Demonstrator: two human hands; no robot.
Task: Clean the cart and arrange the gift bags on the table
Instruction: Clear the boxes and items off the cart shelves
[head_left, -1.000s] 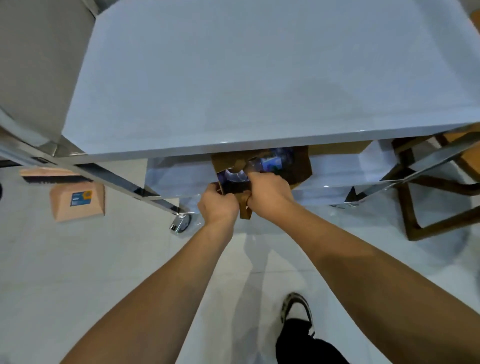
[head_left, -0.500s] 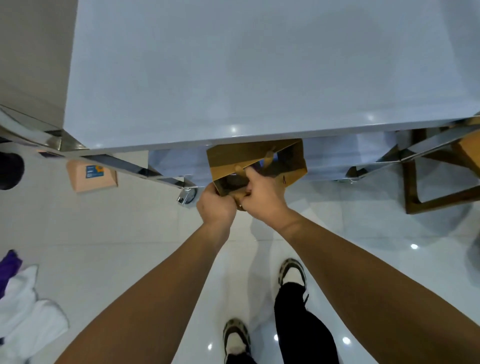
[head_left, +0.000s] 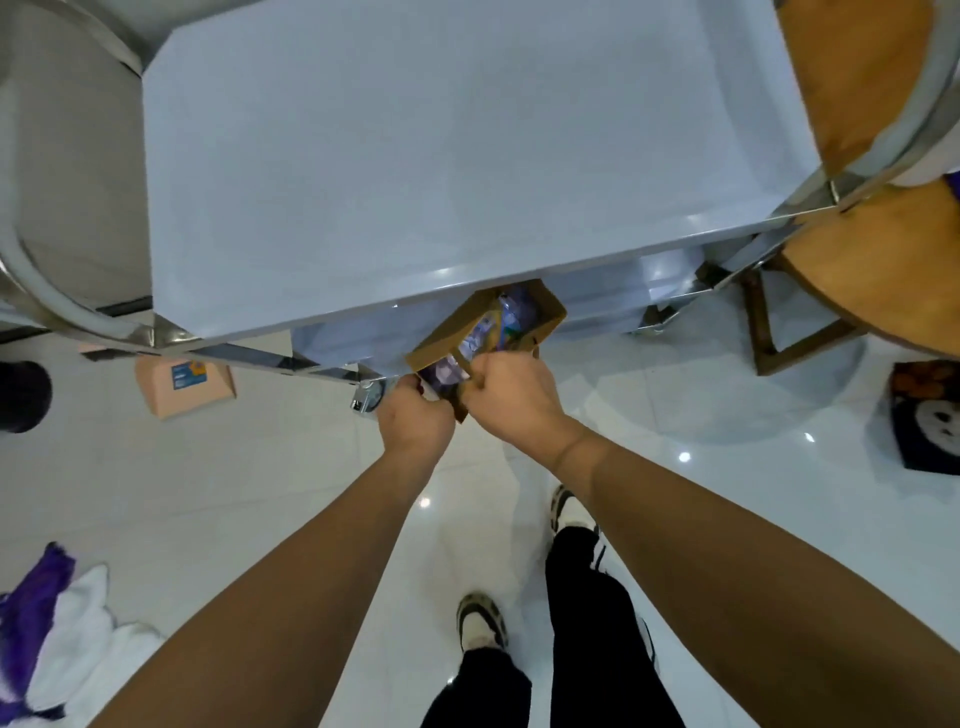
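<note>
Both hands hold one brown gift bag (head_left: 540, 317) at its near rim, the left hand (head_left: 415, 421) and the right hand (head_left: 511, 397) with fingers curled on the paper handles, and the bag sits half under the near edge of the cart (head_left: 415, 182), at a lower shelf. I judge the task to be early: this bag has not reached the wooden table (head_left: 878, 270) by the cart's right corner. Compared with half a second ago, the bag is tilted more and its colourful contents show.
</note>
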